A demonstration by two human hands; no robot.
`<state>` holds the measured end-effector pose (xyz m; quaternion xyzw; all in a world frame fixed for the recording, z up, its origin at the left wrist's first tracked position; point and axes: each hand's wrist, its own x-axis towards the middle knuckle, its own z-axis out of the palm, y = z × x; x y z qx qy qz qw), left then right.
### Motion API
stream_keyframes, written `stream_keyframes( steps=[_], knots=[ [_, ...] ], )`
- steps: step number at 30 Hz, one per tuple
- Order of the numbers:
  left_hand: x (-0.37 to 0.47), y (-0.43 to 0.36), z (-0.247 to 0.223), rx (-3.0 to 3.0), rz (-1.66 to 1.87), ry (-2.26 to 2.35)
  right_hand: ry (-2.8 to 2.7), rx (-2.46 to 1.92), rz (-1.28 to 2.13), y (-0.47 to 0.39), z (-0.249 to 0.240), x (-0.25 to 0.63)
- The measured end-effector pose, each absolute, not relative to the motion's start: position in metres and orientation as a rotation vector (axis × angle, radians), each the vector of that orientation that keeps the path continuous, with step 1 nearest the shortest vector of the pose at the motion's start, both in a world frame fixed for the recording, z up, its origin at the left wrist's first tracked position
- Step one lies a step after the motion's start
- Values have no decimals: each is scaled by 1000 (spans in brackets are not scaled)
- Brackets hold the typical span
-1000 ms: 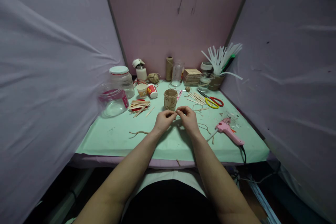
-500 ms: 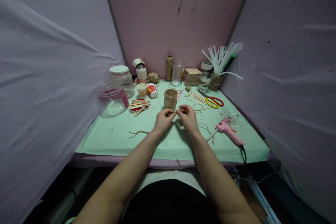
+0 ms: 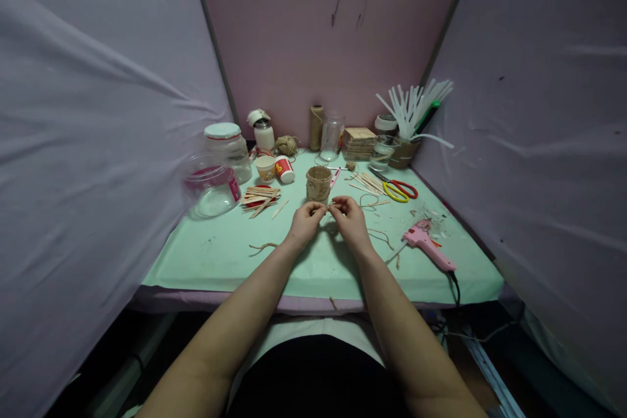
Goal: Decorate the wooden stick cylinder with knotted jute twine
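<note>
My left hand (image 3: 307, 221) and my right hand (image 3: 350, 219) meet fingertip to fingertip over the mat, just in front of a twine-wrapped cup (image 3: 319, 185). Both are closed in a pinch. What lies between the fingertips is too small to make out. A piece of brown twine (image 3: 263, 248) shows on the mat left of my left forearm. More twine (image 3: 379, 234) curls to the right of my right hand. The cup stands upright, its lower edge close behind my fingers.
At right are a pink glue gun (image 3: 430, 248), scissors (image 3: 396, 189) and thin sticks (image 3: 368, 183). Wooden sticks (image 3: 260, 200), paper cups (image 3: 285, 170) and clear jars (image 3: 210, 199) stand at left. Behind are twine rolls (image 3: 316, 127) and stacked squares (image 3: 359, 144).
The twine left of my left forearm has shifted slightly to the right, with less of it showing. My hands have moved very little, and their fingertips remain together.
</note>
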<state>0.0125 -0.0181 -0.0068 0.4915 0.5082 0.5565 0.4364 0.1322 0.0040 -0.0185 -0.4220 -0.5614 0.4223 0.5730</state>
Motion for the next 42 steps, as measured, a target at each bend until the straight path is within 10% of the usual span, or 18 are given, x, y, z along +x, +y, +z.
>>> stream_keyframes(
  steps=[30,42],
  knots=[
    [1,-14,3,415,997,696,-1528,-921,793,-11,-4,127],
    [12,-17,-8,1327,1528,1226,-1299,-1006,1130,-7,-5,131]
  ],
)
